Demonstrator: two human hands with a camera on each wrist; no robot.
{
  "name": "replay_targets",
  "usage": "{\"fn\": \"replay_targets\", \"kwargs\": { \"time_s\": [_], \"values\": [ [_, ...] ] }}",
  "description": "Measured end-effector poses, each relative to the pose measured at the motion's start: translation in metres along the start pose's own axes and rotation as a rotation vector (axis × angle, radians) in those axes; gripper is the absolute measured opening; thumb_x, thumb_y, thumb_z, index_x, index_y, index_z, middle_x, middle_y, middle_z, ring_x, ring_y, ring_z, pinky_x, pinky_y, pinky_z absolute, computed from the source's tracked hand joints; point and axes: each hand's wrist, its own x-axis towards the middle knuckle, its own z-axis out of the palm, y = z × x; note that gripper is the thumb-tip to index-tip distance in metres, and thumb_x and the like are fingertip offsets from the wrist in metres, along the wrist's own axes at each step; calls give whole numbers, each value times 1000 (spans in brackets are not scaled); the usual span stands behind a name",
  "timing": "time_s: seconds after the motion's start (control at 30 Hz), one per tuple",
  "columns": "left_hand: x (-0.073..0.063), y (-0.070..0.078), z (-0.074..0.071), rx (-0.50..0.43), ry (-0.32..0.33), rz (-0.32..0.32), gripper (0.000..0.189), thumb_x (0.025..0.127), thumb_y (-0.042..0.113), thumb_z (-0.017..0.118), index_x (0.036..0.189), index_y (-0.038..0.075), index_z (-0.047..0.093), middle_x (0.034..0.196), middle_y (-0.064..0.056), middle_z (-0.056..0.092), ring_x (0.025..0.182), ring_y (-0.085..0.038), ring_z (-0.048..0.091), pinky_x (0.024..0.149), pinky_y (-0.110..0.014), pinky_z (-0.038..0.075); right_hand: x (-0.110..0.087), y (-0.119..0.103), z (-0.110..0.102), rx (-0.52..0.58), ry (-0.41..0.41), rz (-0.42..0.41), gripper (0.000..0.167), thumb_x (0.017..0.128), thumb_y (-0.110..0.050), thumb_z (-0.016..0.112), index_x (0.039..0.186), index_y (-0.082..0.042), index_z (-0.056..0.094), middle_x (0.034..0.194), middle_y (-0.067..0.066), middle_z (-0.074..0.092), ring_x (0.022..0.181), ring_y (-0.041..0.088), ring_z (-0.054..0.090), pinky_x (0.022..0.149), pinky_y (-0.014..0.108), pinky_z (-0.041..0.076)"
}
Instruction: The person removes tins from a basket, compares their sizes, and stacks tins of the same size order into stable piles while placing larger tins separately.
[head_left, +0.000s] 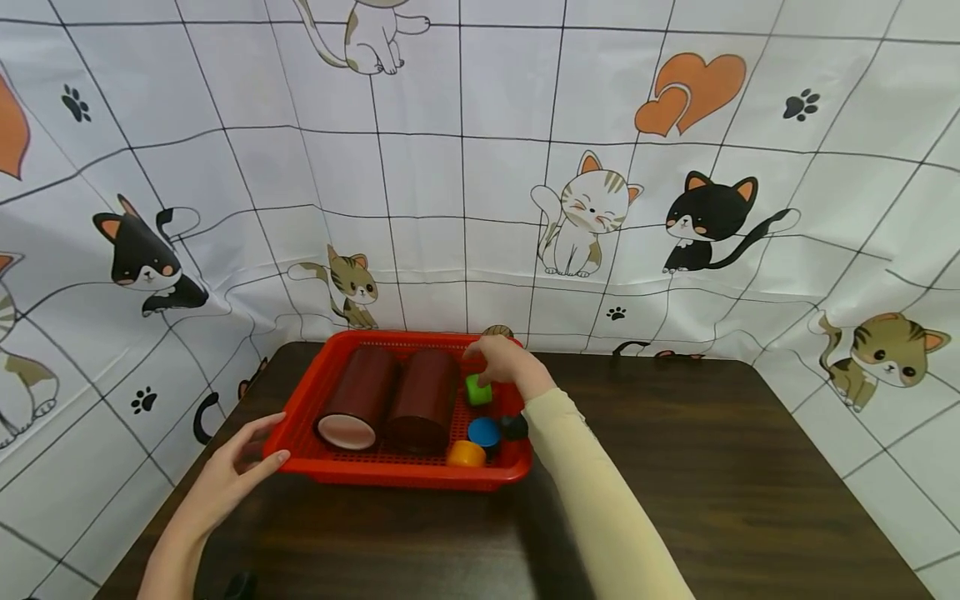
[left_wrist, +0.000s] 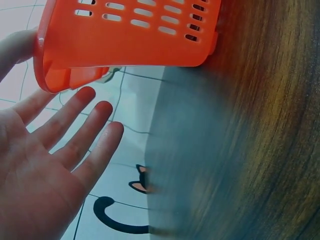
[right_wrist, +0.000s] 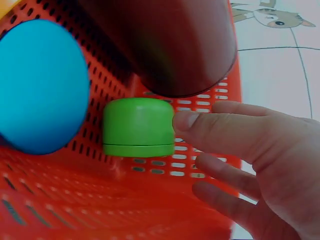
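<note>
My left hand (head_left: pixel 225 479) is at the front left corner of a red plastic basket (head_left: pixel 405 477), its thumb and fingers spread at the rim. The left wrist view shows the palm (left_wrist: pixel 30 170) with straight fingers below the basket's wall. Over the basket's back right part, my right hand (head_left: pixel 510 365) reaches down to a small green round container (right_wrist: pixel 139 127). Its thumb tip overlaps the green side in the right wrist view, while the other fingers are spread apart beyond it. Two dark brown cylinders (head_left: pixel 424 396) lie side by side in the basket, the left one showing a pale end.
A blue-topped round piece (head_left: pixel 483 432), a yellow-orange one (head_left: pixel 467 454) and a black one (head_left: pixel 514 427) sit in the basket's front right part. The basket stands on a dark wooden table (head_left: pixel 675 467). Behind it hangs a white cat-print sheet (head_left: pixel 495 183).
</note>
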Motion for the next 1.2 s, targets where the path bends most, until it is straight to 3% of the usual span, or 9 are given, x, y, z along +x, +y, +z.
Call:
{"fn": "replay_targets", "kwargs": {
  "time_s": [0.13, 0.33, 0.43, 0.57, 0.7, 0.93, 1.2],
  "values": [
    [0, -1, 1, -2, 14, 17, 59, 97, 28, 63, 150, 13, 40, 136, -15, 53, 95, 15, 49, 72, -21, 51, 2, 3, 6, -4, -4, 17, 46, 86, -9, 76, 130, -14, 65, 133, 4, 64, 119, 24, 59, 98, 37, 54],
    [-2, -5, 6, -55, 49, 57, 56, 97, 22, 64, 147, 10, 42, 119, 18, 54, 97, 12, 53, 75, -17, 50, 2, 0, 11, 5, -23, 40, 46, 84, -8, 77, 129, -12, 66, 130, 6, 66, 119, 25, 58, 98, 38, 55],
    [-4, -9, 7, -138, 29, 88, 56, 98, 16, 61, 148, 7, 39, 118, 27, 52, 100, 12, 57, 76, -16, 52, 4, -1, 15, -19, -36, 48, 46, 83, -8, 78, 127, -11, 66, 129, 6, 67, 119, 25, 58, 98, 38, 55],
    [-4, -11, 9, -331, -32, 127, 55, 100, 6, 55, 149, 2, 32, 121, 21, 56, 104, 6, 62, 77, -20, 58, 8, -1, 16, -71, -47, 49, 44, 83, -6, 78, 126, -11, 68, 128, 6, 67, 117, 23, 59, 97, 36, 55],
    [-3, -11, 11, -472, -73, 113, 55, 101, 3, 52, 150, 2, 27, 121, 15, 59, 103, 0, 67, 77, -25, 61, 11, -2, 16, -122, -74, 57, 45, 82, -4, 77, 126, -11, 68, 128, 6, 67, 114, 23, 58, 96, 35, 55],
    [-2, -10, 15, -507, -72, 73, 57, 101, 5, 51, 152, 3, 24, 122, 13, 59, 103, -2, 67, 79, -28, 61, 13, -2, 17, -153, -107, 48, 45, 80, -5, 79, 123, -12, 69, 122, 6, 67, 104, 22, 57, 85, 31, 56],
    [-2, -10, 17, -531, -68, 68, 57, 101, 4, 51, 152, 6, 25, 122, 14, 59, 102, -3, 68, 79, -27, 61, 12, -2, 19, -163, -144, 65, 50, 79, -4, 80, 127, -15, 67, 125, 4, 66, 112, 22, 55, 95, 35, 54]
  ]
}}
